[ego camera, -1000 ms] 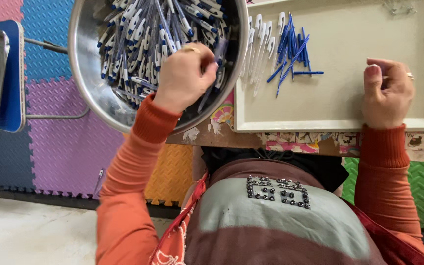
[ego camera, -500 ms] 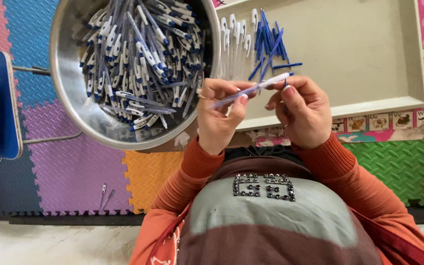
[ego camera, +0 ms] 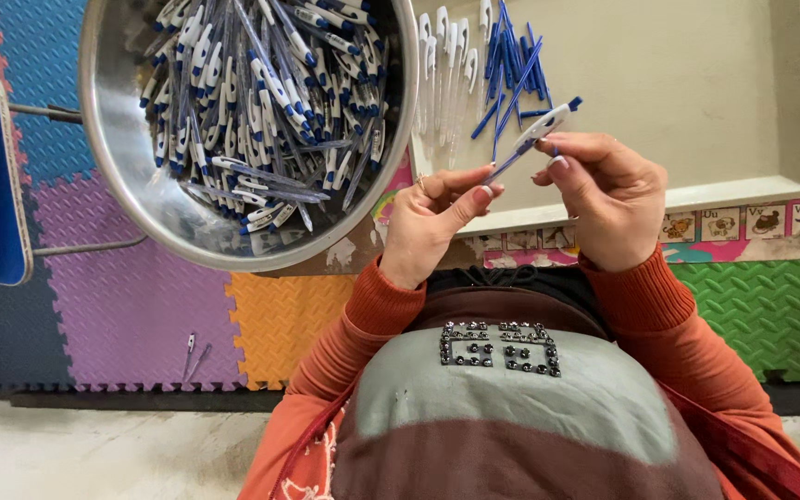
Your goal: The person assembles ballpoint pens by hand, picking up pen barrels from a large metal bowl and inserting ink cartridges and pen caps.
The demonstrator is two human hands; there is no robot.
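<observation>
Both hands meet over the near rim of a cream tray [ego camera: 743,194]. My left hand [ego camera: 432,222] pinches the lower tip of a blue and white pen [ego camera: 531,137], and my right hand [ego camera: 604,199] grips its barrel, holding it slanted up to the right. A large steel bowl [ego camera: 131,199] at the left is full of several blue and white pens [ego camera: 261,102]. On the tray lie a row of white pen parts [ego camera: 446,65] and a heap of blue pen parts [ego camera: 511,74].
Coloured foam floor mats [ego camera: 131,306] lie under the bowl and tray. A blue chair [ego camera: 6,185] with a metal frame stands at the left edge. Two small pen parts [ego camera: 193,356] lie on the purple mat. My orange sleeves and striped top fill the bottom.
A second ago my left hand was reaching into the bowl and my right rested on the tray. Both hands have since come together on one pen, which is now tilted steeper.
</observation>
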